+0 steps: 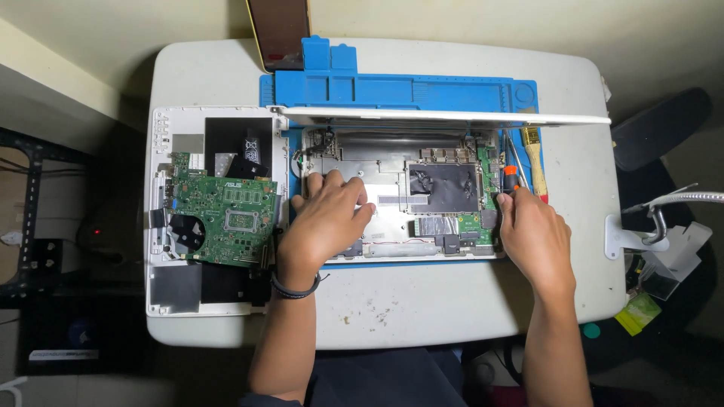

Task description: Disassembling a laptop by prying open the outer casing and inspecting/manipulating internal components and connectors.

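Observation:
An opened laptop base [422, 188] lies on a blue work mat [400, 87], its inner metal plate, black foil patch and small green boards exposed. The white screen lid [445, 116] stands up along its far edge. My left hand [326, 218] rests flat on the left part of the base, fingers spread, holding nothing. My right hand [534, 235] is closed around a screwdriver [510, 179] with an orange and black handle, at the base's right edge near a green board. The tip is hidden by the hand.
A green motherboard [222, 218] lies on a white laptop bottom cover [181, 294] at the left of the white table [422, 301]. A small brush [534, 151] and thin metal tools lie on the mat's right side. A lamp clamp [641, 226] grips the right edge.

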